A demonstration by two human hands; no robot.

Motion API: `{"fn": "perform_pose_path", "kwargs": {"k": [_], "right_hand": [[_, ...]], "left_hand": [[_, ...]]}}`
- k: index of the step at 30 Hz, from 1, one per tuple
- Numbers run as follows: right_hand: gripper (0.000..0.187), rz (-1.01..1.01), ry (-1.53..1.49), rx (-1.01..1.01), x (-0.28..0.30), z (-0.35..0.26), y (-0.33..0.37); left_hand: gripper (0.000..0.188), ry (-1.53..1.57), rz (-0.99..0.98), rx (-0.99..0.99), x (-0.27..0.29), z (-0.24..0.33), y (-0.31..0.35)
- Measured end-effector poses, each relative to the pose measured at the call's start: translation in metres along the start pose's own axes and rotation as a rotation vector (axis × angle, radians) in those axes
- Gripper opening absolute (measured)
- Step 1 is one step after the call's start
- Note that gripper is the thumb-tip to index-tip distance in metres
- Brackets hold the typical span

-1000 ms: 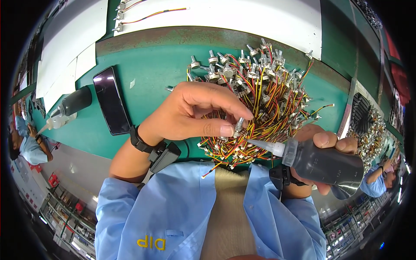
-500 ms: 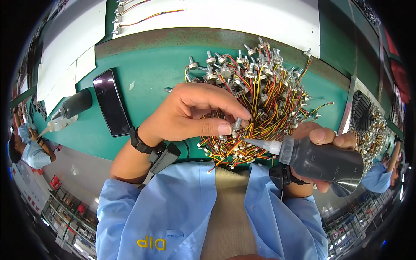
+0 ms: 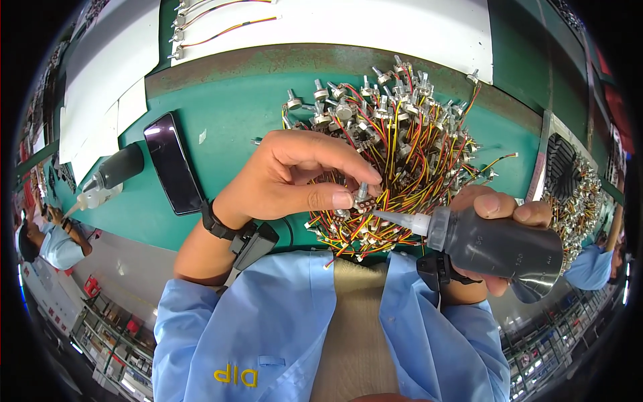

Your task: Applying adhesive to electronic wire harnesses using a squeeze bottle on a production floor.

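Note:
My left hand (image 3: 278, 175) pinches a small potentiometer (image 3: 363, 193) between thumb and index finger, its metal shaft pointing up. Wrapped in my right hand (image 3: 494, 206) is a dark squeeze bottle (image 3: 506, 249) with a clear collar. The bottle lies almost level, and its thin nozzle (image 3: 402, 219) points left, its tip right beside the potentiometer's terminals. I cannot tell whether the tip touches them. Behind and below my left fingers spreads a large heap of potentiometers (image 3: 402, 144) with red, yellow and black wires.
A black phone (image 3: 172, 164) lies on the green mat (image 3: 228, 100) left of my left hand. Beyond it are a second dark bottle (image 3: 122, 165) and a whitish bottle (image 3: 97, 196). Several wired potentiometers (image 3: 177, 37) line the white sheet (image 3: 375, 27) at the back. More parts (image 3: 573, 201) sit far right.
Both hands keep their grips and nearly the same places. The potentiometer stands slightly more upright, and the nozzle tip stays beside it. The whole view has shifted a little.

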State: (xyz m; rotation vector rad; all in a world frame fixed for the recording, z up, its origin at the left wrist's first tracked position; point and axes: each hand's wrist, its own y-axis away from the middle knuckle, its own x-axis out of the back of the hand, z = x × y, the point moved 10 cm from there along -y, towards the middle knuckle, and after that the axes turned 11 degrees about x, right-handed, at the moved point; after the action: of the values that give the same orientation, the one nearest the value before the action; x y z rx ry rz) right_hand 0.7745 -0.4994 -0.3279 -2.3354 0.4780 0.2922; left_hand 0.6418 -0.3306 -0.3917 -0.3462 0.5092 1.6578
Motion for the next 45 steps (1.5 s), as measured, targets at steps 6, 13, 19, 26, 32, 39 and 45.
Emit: {"fn": "perform_pose_path", "kwargs": {"k": [6, 13, 19, 26, 32, 39, 45], "right_hand": [[0.088, 0.042, -0.141, 0.021, -0.003, 0.002, -0.003], [0.086, 0.092, -0.137, -0.016, -0.002, 0.0, 0.001], [0.083, 0.06, -0.115, -0.012, -0.004, 0.0, -0.003], [0.083, 0.009, -0.066, -0.02, -0.006, -0.004, -0.007], [0.084, -0.015, -0.05, -0.027, -0.005, -0.002, -0.005], [0.086, -0.024, -0.056, -0.002, -0.006, -0.004, -0.006], [0.087, -0.068, -0.029, 0.002, -0.004, -0.007, -0.005]], "left_hand": [[0.026, 0.001, -0.004, 0.012, 0.001, -0.002, 0.0], [0.026, 0.008, -0.01, 0.019, 0.001, -0.002, 0.001], [0.027, 0.009, -0.001, 0.037, 0.001, -0.003, 0.001], [0.027, -0.001, 0.001, 0.036, 0.001, -0.002, 0.0], [0.028, -0.011, 0.0, 0.049, 0.002, -0.003, 0.001], [0.027, 0.002, 0.009, 0.056, 0.002, -0.003, 0.001], [0.027, 0.0, 0.002, 0.048, 0.002, -0.003, 0.001]]}}
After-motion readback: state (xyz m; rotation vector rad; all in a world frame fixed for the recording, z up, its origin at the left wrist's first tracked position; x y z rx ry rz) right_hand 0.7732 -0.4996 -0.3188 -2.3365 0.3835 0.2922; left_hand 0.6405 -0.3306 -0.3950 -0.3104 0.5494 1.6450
